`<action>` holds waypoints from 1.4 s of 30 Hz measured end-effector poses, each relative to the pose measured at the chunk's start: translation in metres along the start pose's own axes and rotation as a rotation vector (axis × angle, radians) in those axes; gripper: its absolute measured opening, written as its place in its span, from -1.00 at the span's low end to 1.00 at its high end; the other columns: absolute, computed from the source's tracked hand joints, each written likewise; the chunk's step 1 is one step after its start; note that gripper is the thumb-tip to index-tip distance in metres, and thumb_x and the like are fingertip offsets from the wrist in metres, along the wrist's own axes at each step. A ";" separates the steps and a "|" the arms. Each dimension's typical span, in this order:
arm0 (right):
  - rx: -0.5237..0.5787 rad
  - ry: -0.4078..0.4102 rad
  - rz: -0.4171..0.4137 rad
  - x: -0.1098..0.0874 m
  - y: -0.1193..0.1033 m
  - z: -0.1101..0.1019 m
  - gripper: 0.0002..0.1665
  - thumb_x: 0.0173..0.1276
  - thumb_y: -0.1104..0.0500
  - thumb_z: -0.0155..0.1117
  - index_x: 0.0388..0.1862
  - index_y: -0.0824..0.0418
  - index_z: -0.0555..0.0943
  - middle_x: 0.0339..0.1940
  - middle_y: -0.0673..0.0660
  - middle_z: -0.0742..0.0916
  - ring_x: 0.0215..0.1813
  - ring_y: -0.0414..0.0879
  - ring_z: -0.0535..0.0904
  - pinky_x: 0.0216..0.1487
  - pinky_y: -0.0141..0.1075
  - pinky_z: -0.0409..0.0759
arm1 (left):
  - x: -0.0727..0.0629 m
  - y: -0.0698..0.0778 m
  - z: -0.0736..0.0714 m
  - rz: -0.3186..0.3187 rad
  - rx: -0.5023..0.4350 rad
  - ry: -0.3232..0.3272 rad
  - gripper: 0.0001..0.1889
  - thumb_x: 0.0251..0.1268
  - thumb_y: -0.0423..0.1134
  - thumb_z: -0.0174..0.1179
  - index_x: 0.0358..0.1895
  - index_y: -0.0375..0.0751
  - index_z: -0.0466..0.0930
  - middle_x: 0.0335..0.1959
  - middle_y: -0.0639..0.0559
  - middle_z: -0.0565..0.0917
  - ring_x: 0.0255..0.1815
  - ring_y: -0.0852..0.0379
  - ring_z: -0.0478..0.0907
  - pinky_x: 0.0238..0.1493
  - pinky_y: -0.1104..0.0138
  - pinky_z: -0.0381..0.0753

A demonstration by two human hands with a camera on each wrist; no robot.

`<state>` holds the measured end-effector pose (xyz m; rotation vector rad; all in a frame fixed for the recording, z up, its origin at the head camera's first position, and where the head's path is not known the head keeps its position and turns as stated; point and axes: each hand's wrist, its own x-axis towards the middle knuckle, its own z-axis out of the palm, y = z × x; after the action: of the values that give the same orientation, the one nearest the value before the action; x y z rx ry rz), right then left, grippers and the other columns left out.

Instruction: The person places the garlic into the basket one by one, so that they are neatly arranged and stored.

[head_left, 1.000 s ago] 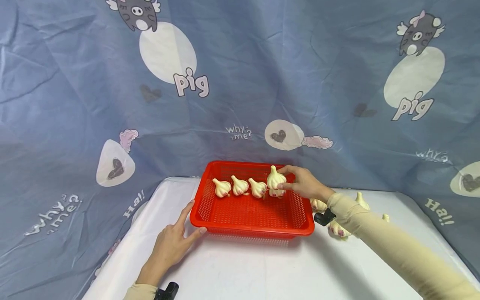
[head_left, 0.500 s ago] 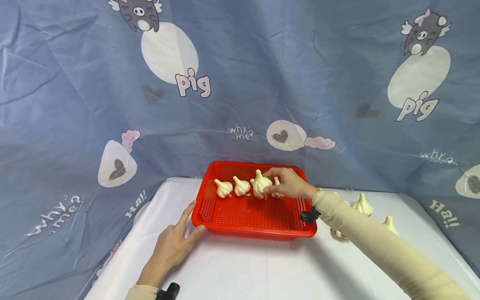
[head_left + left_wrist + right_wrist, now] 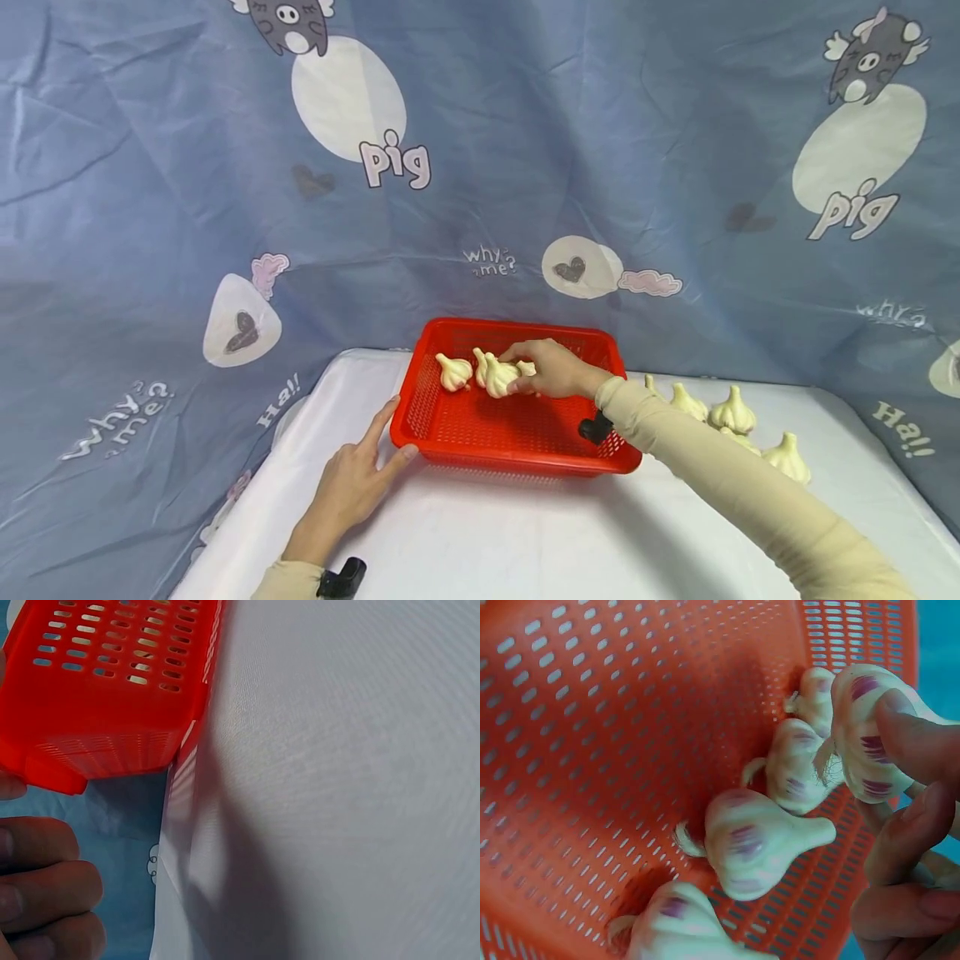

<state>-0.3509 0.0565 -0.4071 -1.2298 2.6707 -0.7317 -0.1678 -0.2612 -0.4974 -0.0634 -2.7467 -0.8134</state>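
My right hand (image 3: 551,369) pinches a garlic bulb (image 3: 500,378) above the red plastic basket (image 3: 510,463). In the right wrist view, thumb and fingers grip this held bulb (image 3: 870,735) by its upper side, with its roots facing the basket floor. Several garlic bulbs lie in a row inside; one of them (image 3: 453,372) shows at the left, and the held bulb and my hand partly hide others. At the basket's front left corner, my left hand (image 3: 348,483) holds the rim between thumb and index finger. Its other fingers (image 3: 52,892) are curled below the rim.
More garlic bulbs (image 3: 733,411) stand on the white table (image 3: 510,542) right of the basket, partly behind my right sleeve (image 3: 720,467). A blue printed cloth (image 3: 465,208) hangs behind the table.
My right hand has carried the garlic bulb leftward over the row in the basket. More bulbs on the table have come into sight beside the sleeve. The left hand keeps its place on the basket.
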 end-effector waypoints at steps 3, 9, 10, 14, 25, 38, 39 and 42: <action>-0.055 -0.008 -0.039 0.008 0.000 0.007 -0.48 0.33 0.08 0.59 0.24 0.15 0.73 0.12 0.05 0.82 0.13 0.06 0.72 0.23 -0.05 0.62 | 0.001 0.000 0.002 0.004 -0.007 -0.002 -0.16 0.42 0.25 0.29 0.69 0.30 0.17 -0.75 0.16 0.27 -0.68 0.16 0.25 -0.48 0.24 0.33; -0.103 -0.056 -0.074 0.024 -0.008 0.019 -0.48 0.37 0.03 0.56 0.26 0.12 0.73 0.12 0.04 0.82 0.12 0.09 0.74 0.17 -0.03 0.66 | 0.002 -0.001 0.003 -0.005 -0.006 -0.013 -0.16 0.43 0.25 0.29 0.70 0.31 0.15 -0.71 0.17 0.27 -0.68 0.20 0.20 -0.51 0.26 0.30; -0.108 -0.059 -0.075 0.026 -0.009 0.020 -0.49 0.37 0.03 0.56 0.27 0.10 0.73 0.14 0.03 0.82 0.13 0.08 0.74 0.17 -0.02 0.66 | 0.002 -0.001 0.003 -0.005 -0.006 -0.014 -0.16 0.43 0.25 0.28 0.70 0.31 0.15 -0.71 0.17 0.27 -0.68 0.20 0.20 -0.50 0.26 0.31; -0.127 -0.058 -0.070 0.034 -0.015 0.026 -0.48 0.35 -0.01 0.58 0.26 0.04 0.74 0.16 0.03 0.81 0.16 0.06 0.73 0.14 0.02 0.67 | 0.003 -0.001 0.003 0.008 -0.002 -0.004 -0.17 0.44 0.24 0.28 0.70 0.31 0.15 -0.72 0.17 0.28 -0.67 0.17 0.24 -0.48 0.24 0.34; -0.168 -0.076 -0.089 0.050 -0.015 0.046 -0.49 0.27 -0.08 0.63 0.18 -0.01 0.77 -0.02 -0.03 0.85 -0.10 -0.07 0.69 0.04 -0.05 0.67 | 0.004 -0.001 0.003 0.017 0.000 0.002 -0.16 0.43 0.24 0.29 0.70 0.32 0.15 -0.72 0.17 0.26 -0.68 0.18 0.21 -0.49 0.24 0.31; -0.259 -0.062 -0.090 0.059 -0.011 0.065 -0.48 0.22 -0.27 0.60 0.07 -0.08 0.78 -0.26 -0.13 0.80 -0.24 -0.20 0.64 -0.19 -0.14 0.60 | 0.004 -0.002 0.003 0.003 0.001 -0.002 -0.17 0.44 0.25 0.27 0.69 0.33 0.15 -0.71 0.18 0.27 -0.67 0.18 0.23 -0.50 0.23 0.32; -0.261 -0.058 -0.092 0.060 -0.011 0.066 -0.48 0.21 -0.28 0.60 0.06 -0.08 0.78 -0.26 -0.13 0.80 -0.24 -0.19 0.65 -0.19 -0.14 0.59 | 0.004 -0.002 0.003 0.004 0.000 -0.001 -0.17 0.44 0.25 0.28 0.70 0.32 0.15 -0.71 0.18 0.27 -0.67 0.18 0.23 -0.50 0.23 0.32; -0.260 -0.052 -0.097 0.062 -0.013 0.068 -0.48 0.21 -0.27 0.61 0.05 -0.05 0.78 -0.26 -0.11 0.81 -0.22 -0.19 0.66 -0.18 -0.14 0.57 | 0.005 -0.003 0.003 0.005 -0.004 0.003 -0.17 0.44 0.23 0.28 0.70 0.32 0.15 -0.71 0.19 0.26 -0.68 0.19 0.22 -0.52 0.24 0.31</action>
<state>-0.3630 -0.0223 -0.4544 -1.4237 2.7453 -0.3642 -0.1732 -0.2620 -0.4996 -0.0697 -2.7414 -0.8166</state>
